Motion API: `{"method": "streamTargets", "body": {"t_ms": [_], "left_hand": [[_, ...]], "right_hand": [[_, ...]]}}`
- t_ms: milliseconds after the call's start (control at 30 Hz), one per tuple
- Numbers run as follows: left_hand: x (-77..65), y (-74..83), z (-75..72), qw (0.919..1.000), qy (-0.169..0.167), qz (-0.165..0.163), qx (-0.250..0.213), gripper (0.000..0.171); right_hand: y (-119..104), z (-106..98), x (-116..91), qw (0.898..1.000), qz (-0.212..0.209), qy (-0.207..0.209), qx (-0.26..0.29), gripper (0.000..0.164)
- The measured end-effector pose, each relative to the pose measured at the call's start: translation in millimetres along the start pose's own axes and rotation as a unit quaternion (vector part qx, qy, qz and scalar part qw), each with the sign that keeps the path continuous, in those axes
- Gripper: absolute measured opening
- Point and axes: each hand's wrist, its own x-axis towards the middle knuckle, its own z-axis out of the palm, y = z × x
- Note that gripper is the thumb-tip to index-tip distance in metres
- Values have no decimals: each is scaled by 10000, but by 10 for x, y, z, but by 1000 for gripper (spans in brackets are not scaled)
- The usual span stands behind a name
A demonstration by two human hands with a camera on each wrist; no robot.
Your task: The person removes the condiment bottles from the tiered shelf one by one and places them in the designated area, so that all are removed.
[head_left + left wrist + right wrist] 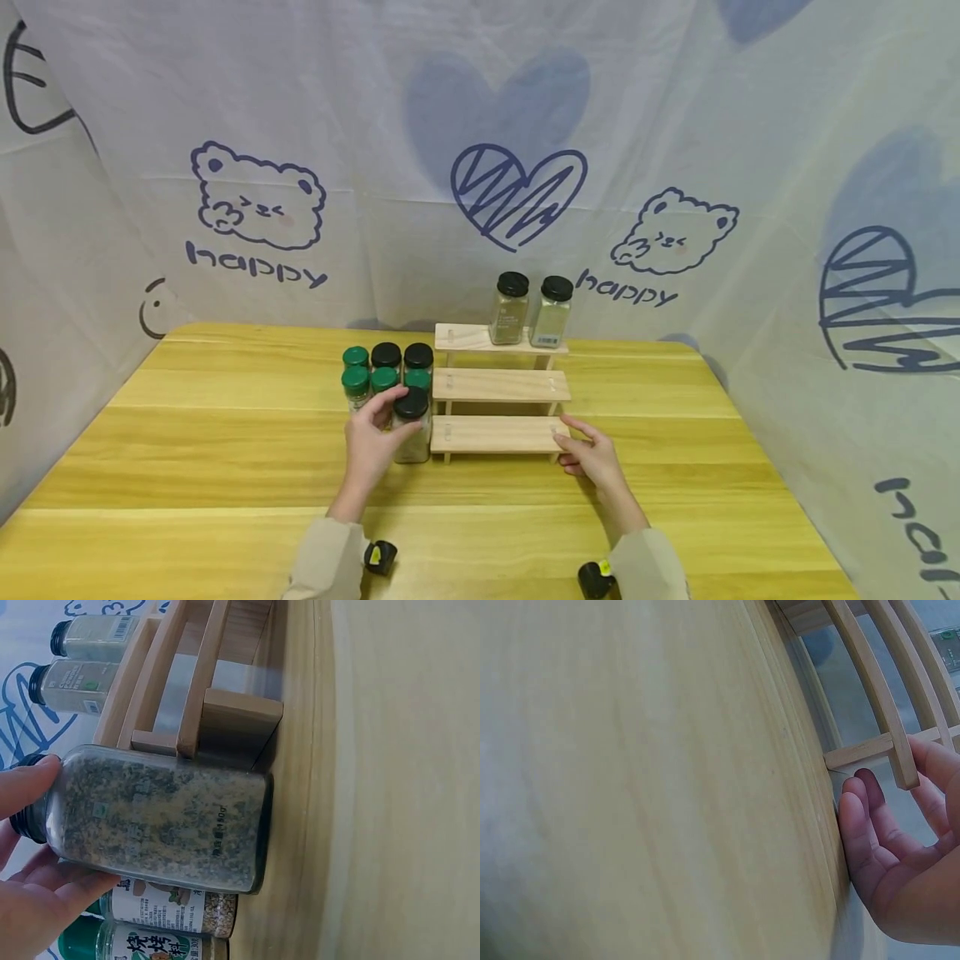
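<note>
Pale cloth [352, 108], printed with blue hearts, bears and the word "happy", stands behind and around a wooden table [225, 467]. On this table, in the head view, is a rack [501, 386] with three steps. Its top step carries two jars [510, 310] with black caps, both upright and toward the right end. To the left of the rack, six jars [356, 381] are grouped close together, four with green caps and two with black. Just in front of this group, beside the lowest step [495, 434], is the big jar [411, 446], upright and black-capped. The left hand [367, 446] grasps it near its cap, with thumb and fingers on opposite sides. The right hand [592, 458] is at the right end of the lowest step, its fingers bent around this end and holding it. Both arms wear light sleeves [330, 558].

From the left wrist (this picture is turned on its side), the big jar shows clear walls and a coarse, speckled filling. The thumb and fingers are closed around its neck and cap. I cannot tell if its base touches the table. Behind it, two of the grouped jars show printed labels.

From the right wrist, the end of the lowest step is between the right hand's fingers, near a leg [859, 752] of the rack.
</note>
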Motion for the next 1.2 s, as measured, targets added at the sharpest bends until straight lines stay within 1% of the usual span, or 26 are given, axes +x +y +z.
{"method": "streamTargets", "body": {"t_ms": [133, 233, 467, 600, 700, 800, 867, 1033, 1100, 1200], "left_hand": [[3, -4, 4, 9997, 94, 203, -26, 47], [4, 42, -3, 9996, 141, 225, -15, 46], [-11, 368, 5, 9996, 136, 222, -129, 38], [17, 475, 25, 9996, 174, 216, -7, 31], [52, 524, 41, 9989, 270, 338, 193, 25], [101, 539, 46, 9975, 307, 516, 360, 22], [148, 499, 45, 9973, 246, 548, 412, 21], [262, 363, 53, 9976, -3, 398, 558, 19], [292, 358, 70, 9971, -104, 412, 626, 18], [323, 389, 109, 9962, -265, 443, 700, 18]], "right_hand": [[-3, -1, -1, 10000, 23, -2, 26, 46], [-3, -3, 1, 10000, 41, -9, 53, 47], [0, -7, 10, 9999, 61, -81, 72, 49], [8, -10, 17, 9999, 29, -111, 57, 49], [8, -9, 16, 9999, -8, -107, 24, 49], [4, -7, 10, 9999, -33, -100, -8, 48], [2, -6, 7, 9999, -44, -96, -22, 47], [9, -8, 10, 9999, -59, -88, -30, 46], [14, -11, 12, 9999, -71, -85, -19, 45], [21, -14, 13, 9999, -80, -77, 12, 45]]}}
